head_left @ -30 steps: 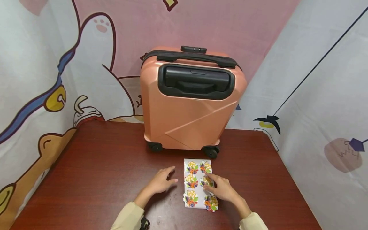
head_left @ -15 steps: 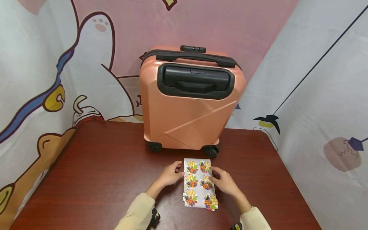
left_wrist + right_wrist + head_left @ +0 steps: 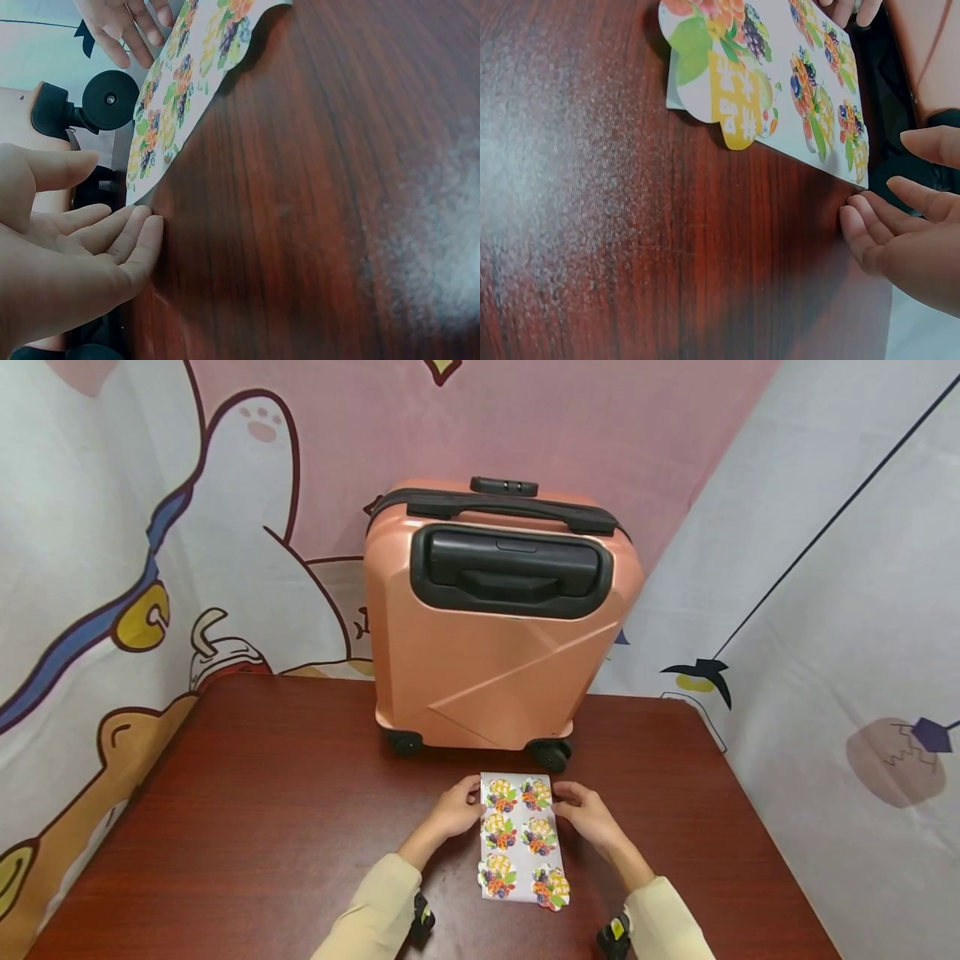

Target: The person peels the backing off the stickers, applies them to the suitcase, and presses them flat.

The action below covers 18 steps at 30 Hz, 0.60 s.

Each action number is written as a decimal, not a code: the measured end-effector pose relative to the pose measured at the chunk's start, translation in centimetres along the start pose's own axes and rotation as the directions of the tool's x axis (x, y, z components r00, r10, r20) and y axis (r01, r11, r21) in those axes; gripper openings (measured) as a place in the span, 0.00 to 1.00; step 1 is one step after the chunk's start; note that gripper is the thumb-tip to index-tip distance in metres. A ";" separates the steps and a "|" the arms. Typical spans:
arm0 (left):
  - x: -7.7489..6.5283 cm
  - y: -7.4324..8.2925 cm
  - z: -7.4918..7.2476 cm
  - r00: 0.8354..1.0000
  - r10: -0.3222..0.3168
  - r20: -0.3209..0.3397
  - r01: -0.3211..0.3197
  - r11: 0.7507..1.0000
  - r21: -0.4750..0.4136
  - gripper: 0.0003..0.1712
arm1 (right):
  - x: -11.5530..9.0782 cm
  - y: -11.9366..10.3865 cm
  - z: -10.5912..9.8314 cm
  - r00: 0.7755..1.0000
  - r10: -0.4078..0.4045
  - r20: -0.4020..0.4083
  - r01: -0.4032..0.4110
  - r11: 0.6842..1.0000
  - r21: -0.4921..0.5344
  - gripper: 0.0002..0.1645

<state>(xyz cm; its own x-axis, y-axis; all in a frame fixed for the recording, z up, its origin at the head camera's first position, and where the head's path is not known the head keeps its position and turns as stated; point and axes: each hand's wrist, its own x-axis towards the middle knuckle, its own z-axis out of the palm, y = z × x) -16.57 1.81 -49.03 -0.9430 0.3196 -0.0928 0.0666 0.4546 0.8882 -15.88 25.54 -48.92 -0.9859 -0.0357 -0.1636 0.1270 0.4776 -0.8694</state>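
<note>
A white sheet of fruit stickers (image 3: 522, 852) lies on the table, with several fruit-cluster stickers in two columns. Two stickers at its near end reach past the sheet's edge. My left hand (image 3: 456, 810) is at its left edge near the far corner. In the left wrist view, the left fingertips (image 3: 142, 221) meet the sheet's corner, with the thumb held apart above. My right hand (image 3: 588, 814) is on the opposite side. The right wrist view has the right fingertips (image 3: 855, 206) at the other far corner; whether they touch it I cannot tell.
Behind the sheet, an orange hard-shell suitcase (image 3: 495, 677) stands upright on black wheels (image 3: 551, 754). The dark red-brown table (image 3: 277, 810) spreads to both sides. A printed cloth (image 3: 675, 460) hangs behind and around it.
My left hand has moved right, up to the sheet's left edge. My right hand has drawn back from over the stickers to the right edge. The sheet lies almost where it was.
</note>
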 end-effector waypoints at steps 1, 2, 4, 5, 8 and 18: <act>0.1 -0.1 0.0 1.000 0.003 0.000 -0.003 1.000 0.000 0.28 | 0.1 0.0 0.0 1.000 0.004 0.001 -0.004 1.000 0.018 0.23; 0.1 -0.2 0.1 1.000 0.007 -0.001 -0.007 1.000 0.001 0.28 | 0.2 0.1 0.0 1.000 0.007 0.000 -0.007 0.999 0.033 0.23; 0.2 -0.3 0.1 1.000 0.014 0.001 -0.014 1.000 0.002 0.28 | 0.3 0.2 0.1 1.000 0.013 -0.001 -0.013 0.998 0.066 0.23; 0.2 -0.3 0.1 1.000 0.017 0.003 -0.017 1.000 0.000 0.28 | 0.4 0.2 0.1 1.000 0.018 0.000 -0.018 0.997 0.080 0.23; 0.2 -0.4 0.1 1.000 0.020 0.003 -0.020 1.000 -0.003 0.28 | 0.6 0.2 0.3 0.999 0.037 -0.001 -0.037 0.994 0.104 0.23; 0.1 -0.5 0.1 1.000 0.019 0.004 -0.019 0.999 -0.029 0.28 | 1.1 0.0 0.6 0.998 0.063 -0.006 -0.062 0.990 0.123 0.24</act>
<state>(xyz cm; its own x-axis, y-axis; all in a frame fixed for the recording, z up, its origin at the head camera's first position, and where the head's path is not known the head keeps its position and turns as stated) -16.71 1.69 -49.49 -0.9403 0.3314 -0.0778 0.0749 0.4244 0.9024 -16.88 24.96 -49.34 -0.9766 -0.0001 -0.2151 0.2001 0.3673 -0.9083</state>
